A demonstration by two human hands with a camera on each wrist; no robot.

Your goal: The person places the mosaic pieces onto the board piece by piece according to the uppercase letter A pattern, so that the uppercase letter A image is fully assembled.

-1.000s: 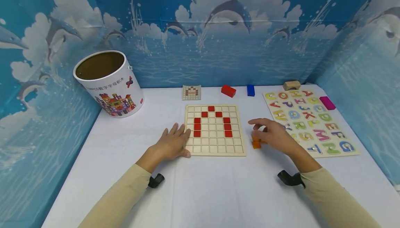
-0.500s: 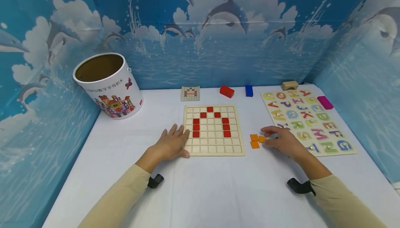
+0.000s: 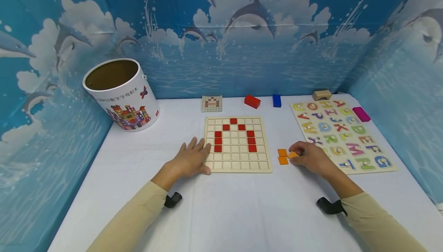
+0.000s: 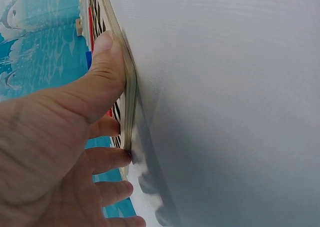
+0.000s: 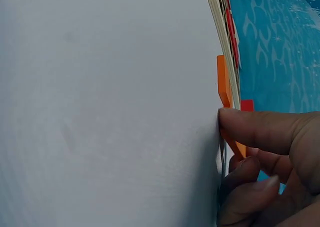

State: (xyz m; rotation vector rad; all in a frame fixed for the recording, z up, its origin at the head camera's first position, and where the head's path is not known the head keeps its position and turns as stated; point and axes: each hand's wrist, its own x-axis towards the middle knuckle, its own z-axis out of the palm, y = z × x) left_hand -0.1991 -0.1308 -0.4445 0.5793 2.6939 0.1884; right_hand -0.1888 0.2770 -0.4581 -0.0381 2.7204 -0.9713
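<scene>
A wooden grid board (image 3: 238, 165) lies in the middle of the table, with red square tiles (image 3: 252, 141) set in an arch pattern. My left hand (image 3: 189, 159) rests spread at its left edge; the left wrist view shows the thumb (image 4: 106, 57) along the board's edge. To the right of the board, my right hand (image 3: 311, 159) pinches an orange square tile (image 3: 293, 155) between thumb and finger, and the tile is tilted. Two more orange tiles (image 3: 282, 160) lie flat just left of it. In the right wrist view the pinched orange tile (image 5: 240, 149) is partly hidden by fingers.
A pattern card (image 3: 212, 103), a red block (image 3: 252, 101) and a blue block (image 3: 277, 100) lie behind the board. At right is an alphabet puzzle board (image 3: 346, 136), near a wooden arch block (image 3: 322, 95) and a magenta block (image 3: 361, 114). A white bucket (image 3: 124, 102) stands at back left.
My right hand drew back from over the orange tiles, uncovering them, then pinched the rightmost one and tilted it up. My left hand stays at the board's edge.
</scene>
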